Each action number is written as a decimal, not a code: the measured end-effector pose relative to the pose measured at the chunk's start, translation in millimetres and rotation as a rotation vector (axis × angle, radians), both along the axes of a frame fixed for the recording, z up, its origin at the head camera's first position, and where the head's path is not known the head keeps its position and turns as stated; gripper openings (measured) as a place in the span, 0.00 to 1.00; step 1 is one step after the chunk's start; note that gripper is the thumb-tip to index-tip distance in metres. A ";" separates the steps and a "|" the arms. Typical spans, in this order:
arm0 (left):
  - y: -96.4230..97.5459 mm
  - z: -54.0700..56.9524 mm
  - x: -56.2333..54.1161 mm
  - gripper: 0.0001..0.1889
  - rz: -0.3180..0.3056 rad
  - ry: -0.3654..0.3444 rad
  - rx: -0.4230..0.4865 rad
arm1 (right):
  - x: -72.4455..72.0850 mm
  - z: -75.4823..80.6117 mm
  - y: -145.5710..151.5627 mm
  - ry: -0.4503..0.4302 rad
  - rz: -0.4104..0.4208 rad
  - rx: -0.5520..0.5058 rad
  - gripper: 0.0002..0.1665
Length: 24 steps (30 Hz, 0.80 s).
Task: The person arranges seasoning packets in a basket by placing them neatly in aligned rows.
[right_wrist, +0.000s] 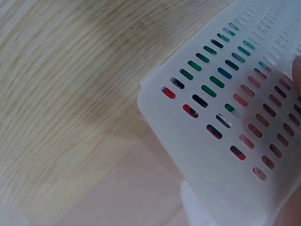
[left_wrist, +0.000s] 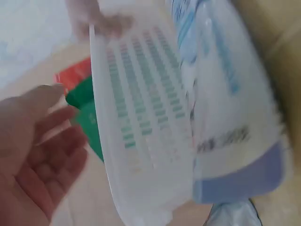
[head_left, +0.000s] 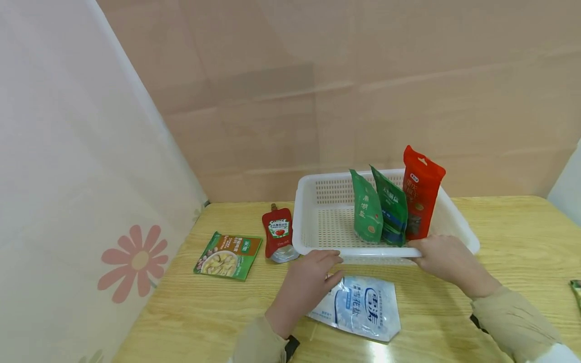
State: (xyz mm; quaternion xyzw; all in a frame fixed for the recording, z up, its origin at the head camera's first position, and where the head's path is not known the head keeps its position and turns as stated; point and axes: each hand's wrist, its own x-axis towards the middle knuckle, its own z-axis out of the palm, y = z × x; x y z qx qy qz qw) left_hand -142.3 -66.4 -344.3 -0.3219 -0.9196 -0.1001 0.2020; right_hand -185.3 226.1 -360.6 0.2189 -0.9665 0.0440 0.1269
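I saw the left hand (left_wrist: 42, 165), fingers loosely bent, near the white basket (left_wrist: 141, 103); a red packet (left_wrist: 75, 73) and green packaging (left_wrist: 87, 122) showed past its rim, a blurred right hand (left_wrist: 101, 21) on it.

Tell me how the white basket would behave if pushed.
The white basket should probably hold its shape, judging by its molded plastic rim. It is likely light for its size, given its slotted walls. The red packet rising above the rim could tip if jolted.

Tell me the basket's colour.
The basket is white; it shows best in the head view.
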 end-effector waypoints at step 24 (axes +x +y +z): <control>-27.4 -39.4 12.5 0.50 0.134 -0.415 -0.355 | 0.8 0.6 0.5 0.024 0.011 -0.020 0.11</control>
